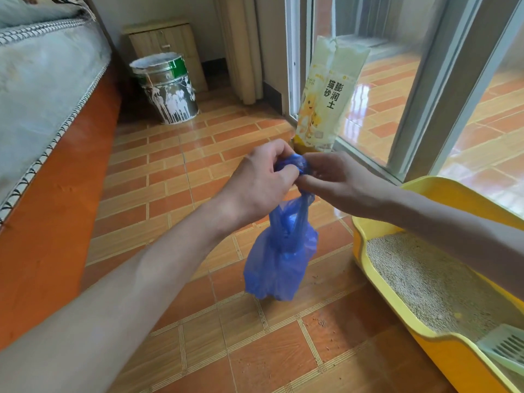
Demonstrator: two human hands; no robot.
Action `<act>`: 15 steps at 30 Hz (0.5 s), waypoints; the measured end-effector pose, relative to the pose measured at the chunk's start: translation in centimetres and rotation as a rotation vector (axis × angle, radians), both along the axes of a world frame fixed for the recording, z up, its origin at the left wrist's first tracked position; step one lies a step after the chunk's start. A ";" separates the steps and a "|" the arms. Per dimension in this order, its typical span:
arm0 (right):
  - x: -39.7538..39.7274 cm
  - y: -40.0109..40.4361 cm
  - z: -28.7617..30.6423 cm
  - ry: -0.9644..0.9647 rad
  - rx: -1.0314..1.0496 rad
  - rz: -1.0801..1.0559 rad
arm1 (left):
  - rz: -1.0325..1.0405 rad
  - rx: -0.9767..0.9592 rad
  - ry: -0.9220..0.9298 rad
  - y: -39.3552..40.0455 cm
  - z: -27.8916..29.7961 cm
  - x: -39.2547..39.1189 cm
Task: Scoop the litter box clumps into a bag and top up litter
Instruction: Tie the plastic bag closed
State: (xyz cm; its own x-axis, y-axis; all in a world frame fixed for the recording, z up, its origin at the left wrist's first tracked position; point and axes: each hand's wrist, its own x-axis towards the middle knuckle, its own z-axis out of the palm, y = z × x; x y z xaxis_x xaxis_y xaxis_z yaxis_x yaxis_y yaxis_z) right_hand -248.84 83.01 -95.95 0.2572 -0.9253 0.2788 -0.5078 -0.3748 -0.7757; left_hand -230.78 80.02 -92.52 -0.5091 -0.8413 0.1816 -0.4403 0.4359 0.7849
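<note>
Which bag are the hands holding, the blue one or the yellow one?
The blue plastic bag. Both hands pinch its twisted top. The yellow litter bag stands untouched against the window frame behind it.

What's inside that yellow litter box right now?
The yellow litter box holds pale grey litter and a pale slotted scoop at its near end. A forearm covers part.

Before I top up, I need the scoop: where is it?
The pale green scoop lies at the head view's lower right, inside the yellow litter box, on its near end.
</note>
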 end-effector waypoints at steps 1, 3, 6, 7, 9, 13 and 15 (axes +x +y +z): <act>0.0 -0.3 -0.3 0.057 -0.020 -0.021 | -0.010 -0.045 -0.047 -0.4 -0.1 0.3; -0.1 -0.7 -0.5 0.147 -0.040 -0.062 | 0.002 -0.133 -0.147 -1.2 -0.4 1.2; 0.4 -0.9 -0.2 0.130 -0.016 -0.052 | 0.036 -0.208 -0.246 -1.9 -0.6 2.6; 0.7 -1.0 0.2 0.047 0.012 -0.039 | 0.037 -0.202 -0.237 -2.0 -0.4 2.8; 1.5 -1.0 1.4 -0.191 0.100 -0.047 | 0.047 -0.176 -0.168 -2.3 0.4 3.2; 2.7 -0.8 6.3 -0.296 0.171 -0.106 | 0.146 -0.130 -0.038 -2.4 4.8 3.6; 3.2 -0.4 9.9 -0.137 0.139 -0.170 | 0.203 -0.083 -0.005 -2.2 8.2 3.8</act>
